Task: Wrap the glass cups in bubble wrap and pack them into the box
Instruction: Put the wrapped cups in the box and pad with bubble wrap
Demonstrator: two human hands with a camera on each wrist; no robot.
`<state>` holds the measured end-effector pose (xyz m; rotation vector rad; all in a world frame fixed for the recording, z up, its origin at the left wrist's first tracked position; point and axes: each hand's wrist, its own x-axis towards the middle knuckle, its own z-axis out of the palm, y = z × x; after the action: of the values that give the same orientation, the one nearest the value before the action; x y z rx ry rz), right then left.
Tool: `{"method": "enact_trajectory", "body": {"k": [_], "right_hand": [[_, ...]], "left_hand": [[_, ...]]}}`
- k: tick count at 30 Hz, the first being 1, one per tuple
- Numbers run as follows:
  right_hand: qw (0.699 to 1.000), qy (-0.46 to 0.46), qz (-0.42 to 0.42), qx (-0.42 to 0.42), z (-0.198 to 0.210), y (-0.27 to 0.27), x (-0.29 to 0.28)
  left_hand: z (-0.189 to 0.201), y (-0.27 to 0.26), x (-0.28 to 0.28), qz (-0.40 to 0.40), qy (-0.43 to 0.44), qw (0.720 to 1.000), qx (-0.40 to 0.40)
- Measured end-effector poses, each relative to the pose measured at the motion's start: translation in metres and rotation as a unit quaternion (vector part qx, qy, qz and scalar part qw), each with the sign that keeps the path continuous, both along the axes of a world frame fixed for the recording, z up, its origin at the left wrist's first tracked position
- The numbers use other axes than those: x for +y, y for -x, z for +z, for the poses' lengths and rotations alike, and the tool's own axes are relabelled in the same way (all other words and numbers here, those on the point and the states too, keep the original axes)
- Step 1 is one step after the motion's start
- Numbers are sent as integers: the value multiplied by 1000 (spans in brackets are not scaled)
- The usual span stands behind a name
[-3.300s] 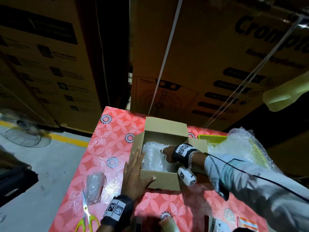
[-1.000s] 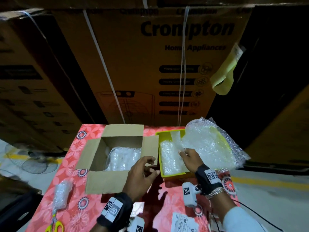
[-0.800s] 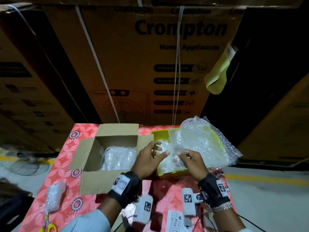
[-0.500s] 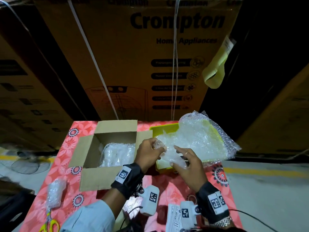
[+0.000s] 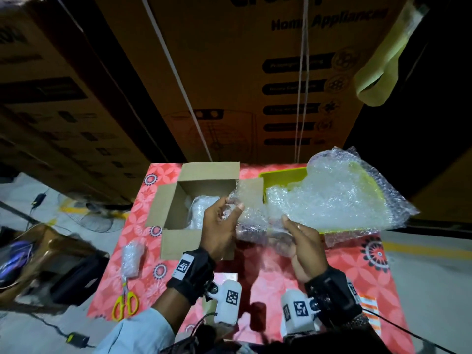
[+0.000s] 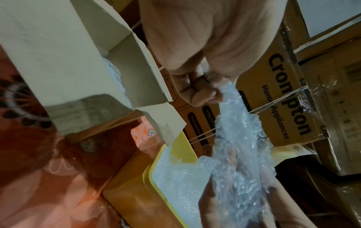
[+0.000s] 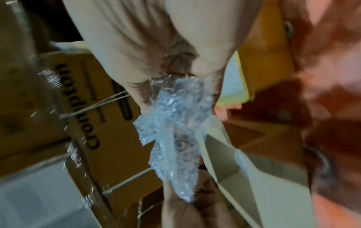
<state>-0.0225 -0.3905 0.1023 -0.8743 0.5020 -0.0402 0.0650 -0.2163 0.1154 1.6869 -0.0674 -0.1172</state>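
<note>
A sheet of bubble wrap (image 5: 258, 221) hangs between both hands above the table. My left hand (image 5: 221, 221) pinches its left end (image 6: 230, 95) just right of the open cardboard box (image 5: 176, 198). My right hand (image 5: 298, 238) pinches the sheet's right end (image 7: 175, 95) in front of the yellow tray (image 5: 283, 175). A bubble-wrapped cup (image 5: 201, 210) lies inside the box. Another wrapped cup (image 5: 131, 258) lies on the red floral tablecloth (image 5: 357, 272) to the box's left. More bubble wrap (image 5: 337, 198) is piled in the tray.
Yellow-handled scissors (image 5: 125, 302) lie at the table's near left corner. Large printed cartons (image 5: 255, 72) stand right behind the table. A fan (image 5: 94, 215) and a dark bag (image 5: 76, 277) sit on the floor to the left. Paper labels (image 5: 367, 305) lie near the right edge.
My right hand left the box and went to the tray, my left hand joined it, and together they lifted one sheet of bubble wrap out toward me.
</note>
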Motion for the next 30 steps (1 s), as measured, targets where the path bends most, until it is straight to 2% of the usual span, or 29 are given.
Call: {"method": "enact_trajectory", "body": {"k": [3,5,7,10,13,15,17,19,24,30], "right_hand": [[995,-74,-18,57,-4,-4,6],[996,-59,-15,68,-6,-4,7],[997,34,10,74,-6,-3,7],[986,147,72,35,4,-10,14],[953,249,171,-3,16,-22,36],[937,308,165,-17,18,-27,54],[936,333,114,-24,19,-28,73],[945,320,66,-36,18,-27,88],[944,326,-2,-39,7,-28,122],[952,293,-35,-79,10,-29,161]], "left_hand": [[0,4,12,-10,-3,1000,-14],[-1,5,23,-27,-1,999,-20],[1,5,35,-65,-5,998,-17],[8,-1,53,-171,-19,985,5],[15,-10,69,-249,-45,967,27],[14,-16,83,-241,-24,969,42],[10,-22,101,-220,19,972,77],[2,-27,121,-202,48,974,87],[-7,-33,159,-166,81,981,63],[-10,-45,186,-142,149,971,125]]}}
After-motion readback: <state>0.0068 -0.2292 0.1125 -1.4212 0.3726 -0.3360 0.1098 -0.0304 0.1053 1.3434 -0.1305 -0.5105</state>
